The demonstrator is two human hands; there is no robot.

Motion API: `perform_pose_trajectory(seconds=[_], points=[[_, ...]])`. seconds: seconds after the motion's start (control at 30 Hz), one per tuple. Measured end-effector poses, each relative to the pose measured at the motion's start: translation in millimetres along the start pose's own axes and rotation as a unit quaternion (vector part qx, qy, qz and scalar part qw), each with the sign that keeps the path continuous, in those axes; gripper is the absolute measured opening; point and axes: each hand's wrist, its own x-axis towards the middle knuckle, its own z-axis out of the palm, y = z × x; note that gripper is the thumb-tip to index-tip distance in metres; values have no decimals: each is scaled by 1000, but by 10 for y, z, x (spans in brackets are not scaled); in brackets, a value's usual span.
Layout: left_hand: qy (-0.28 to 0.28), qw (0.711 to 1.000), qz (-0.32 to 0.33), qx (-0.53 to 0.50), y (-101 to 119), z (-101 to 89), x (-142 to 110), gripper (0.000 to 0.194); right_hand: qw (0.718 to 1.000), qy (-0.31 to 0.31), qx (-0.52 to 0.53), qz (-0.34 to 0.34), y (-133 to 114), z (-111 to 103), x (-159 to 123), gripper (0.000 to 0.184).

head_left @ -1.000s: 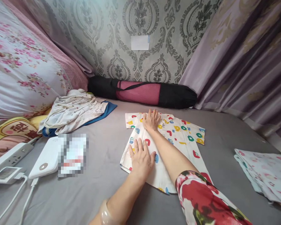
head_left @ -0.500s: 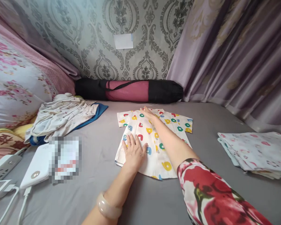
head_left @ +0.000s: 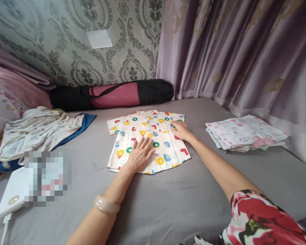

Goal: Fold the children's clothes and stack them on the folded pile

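A small white short-sleeved shirt (head_left: 142,132) with red, yellow, green and blue prints lies spread flat, its collar pointing away from me. My left hand (head_left: 140,154) rests open on the lower middle of the shirt, fingers stretched out. A pale bangle (head_left: 106,205) circles that wrist. Near the base of the right sleeve, my right hand (head_left: 180,130) lies on the fabric with its fingers extended and nothing gripped.
Folded printed cloths (head_left: 244,132) sit in a stack at right. At left lie a rumpled light garment (head_left: 40,127) and a white device (head_left: 14,190) with a cable. A black and pink rolled bag (head_left: 114,95) lines the wall on the grey sheet (head_left: 173,200).
My right hand has moved from the collar to the right sleeve area. The shirt's front looks smoother and more spread. The view has turned to the right.
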Motion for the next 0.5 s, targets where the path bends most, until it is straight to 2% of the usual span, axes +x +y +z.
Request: perform_pose_trajectory(seconds=[0.1, 0.17, 0.3, 0.4, 0.5], points=[[-26, 1000, 12, -4, -7, 16, 0, 57, 999, -25, -27, -14, 94, -6, -205, 50], [-31, 999, 9, -12, -15, 4, 7, 58, 1000, 6, -31, -3, 88, -33, -316, 48], [-22, 999, -4, -34, 46, -136, 106, 50, 994, 83, -47, 58, -19, -82, -514, 27], [-27, 997, -58, -32, 153, -270, 310, 53, 988, 107, -52, 101, -95, -78, -595, 23], [-24, 996, -86, -16, 256, -321, 628, 55, 987, 93, -16, 130, -131, -57, -587, 25]])
